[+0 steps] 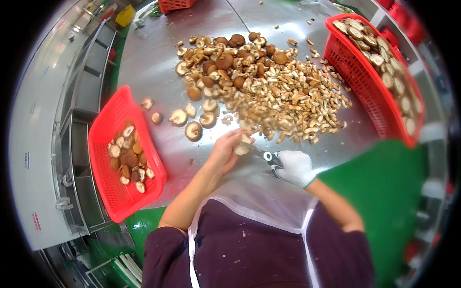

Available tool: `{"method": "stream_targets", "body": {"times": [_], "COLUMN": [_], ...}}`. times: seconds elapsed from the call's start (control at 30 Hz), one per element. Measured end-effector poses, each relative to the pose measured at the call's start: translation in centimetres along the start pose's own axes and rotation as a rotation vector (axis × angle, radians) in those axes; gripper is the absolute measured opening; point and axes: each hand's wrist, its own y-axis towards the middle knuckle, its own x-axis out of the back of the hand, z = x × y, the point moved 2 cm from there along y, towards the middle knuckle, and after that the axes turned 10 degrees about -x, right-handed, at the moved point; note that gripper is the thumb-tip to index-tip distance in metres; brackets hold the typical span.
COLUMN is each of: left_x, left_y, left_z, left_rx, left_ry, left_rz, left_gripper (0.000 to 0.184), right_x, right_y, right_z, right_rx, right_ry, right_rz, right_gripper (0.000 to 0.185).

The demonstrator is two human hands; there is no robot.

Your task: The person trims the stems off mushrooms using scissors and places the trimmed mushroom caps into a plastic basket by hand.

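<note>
My left hand (225,150), bare, grips a pale mushroom (241,150) by the table's near edge. In a white glove, my right hand (294,167) is closed around the dark handles of a pair of scissors (268,156). The blades point left and reach the mushroom; whether they are cutting into it cannot be made out. Just beyond my hands lies a heap of small cut mushroom stems (293,98). Brown whole mushrooms (224,61) adjoin that heap on its far left. Several mushrooms lie loose nearer me, among them one with its pale underside up (193,131).
A red basket (152,194) with some mushrooms stands left. On the right, a tilted red basket (353,81) is full of pale-sided mushrooms. Another red basket (175,5) sits at the far edge of the metal table (144,62). Green floor (389,192) shows at right.
</note>
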Motion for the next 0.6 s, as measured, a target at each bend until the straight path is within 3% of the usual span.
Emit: {"method": "stream_targets", "body": {"times": [0.07,0.13,0.17,0.2,0.27,0.3,0.37,0.43,0.5,0.6], "left_x": [3.1,7.2,8.6,8.9,14.8,16.8,17.0,13.7,12.1,9.3], "left_y": [-0.5,-2.0,-3.5,-5.3,-7.2,-7.6,-7.7,-5.9,-2.4,3.1], "left_z": [-2.0,-7.6,-11.2,-13.8,-17.1,-18.1,-18.2,-16.5,-12.6,-8.9], "left_rx": [-0.08,-0.408,-0.562,-0.686,-0.795,-0.679,-1.001,-0.948,-0.831,-0.644], "left_ry": [-0.065,0.082,0.314,0.437,0.656,0.954,2.165,1.745,1.633,1.886], "left_rz": [-0.059,-0.007,-0.157,-0.384,-0.522,-0.682,-0.702,-0.566,-0.474,-0.262], "left_gripper": [0.025,0.027,0.028,0.025,0.022,0.023,0.027,0.031,0.033,0.033], "right_x": [0.5,0.6,0.7,0.8,0.7,0.1,-0.7,-1.1,-0.3,0.1], "right_y": [-0.3,-0.6,-0.9,-1.1,-1.3,-1.3,-1.0,-0.6,-0.5,-0.2], "right_z": [0.0,-0.8,-1.3,-1.9,-3.1,-3.7,-4.3,-4.2,-3.0,-1.9], "right_rx": [0.015,-0.026,-0.013,-0.083,-0.165,-0.179,-0.171,-0.128,-0.14,-0.053], "right_ry": [0.074,0.172,0.203,0.218,0.25,0.27,0.27,0.224,0.279,0.222], "right_rz": [-0.085,-0.178,-0.286,-0.259,-0.252,-0.269,-0.289,-0.293,-0.243,-0.255], "right_gripper": [0.031,0.035,0.036,0.035,0.035,0.035,0.034,0.033,0.032,0.032]}}
